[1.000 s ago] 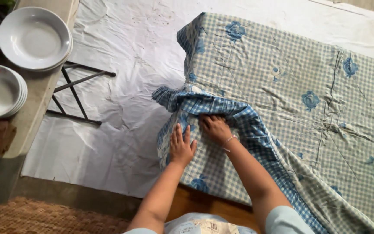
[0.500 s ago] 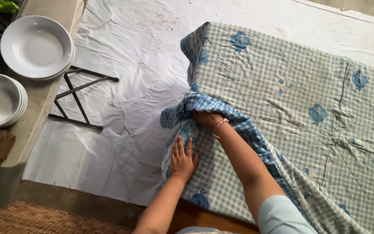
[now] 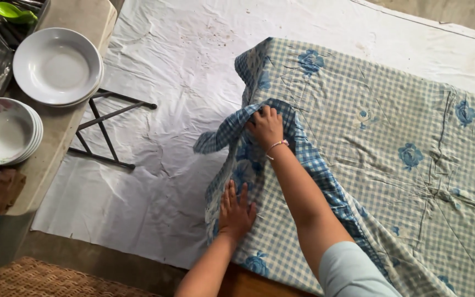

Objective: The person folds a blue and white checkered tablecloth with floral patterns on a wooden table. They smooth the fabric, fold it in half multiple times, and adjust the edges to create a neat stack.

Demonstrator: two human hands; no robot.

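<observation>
One hand point(image 3: 265, 125) gripping checked cloth point(image 3: 369, 143), other point(image 3: 234, 209) flat

We see a blue-and-white checked cloth point(image 3: 391, 143) with blue roses, a white sheet point(image 3: 155, 165) beneath, white plates point(image 3: 57, 66), a red-flowered bowl point(image 3: 1, 132), a green spoon point(image 3: 12, 11), a pink wristband point(image 3: 277, 145).

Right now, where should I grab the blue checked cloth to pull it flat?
Probably the loose bunched fold of the blue checked cloth, beside the right hand. It sticks out over the white sheet, so come from that open side. The left hand presses the cloth flat.
</observation>
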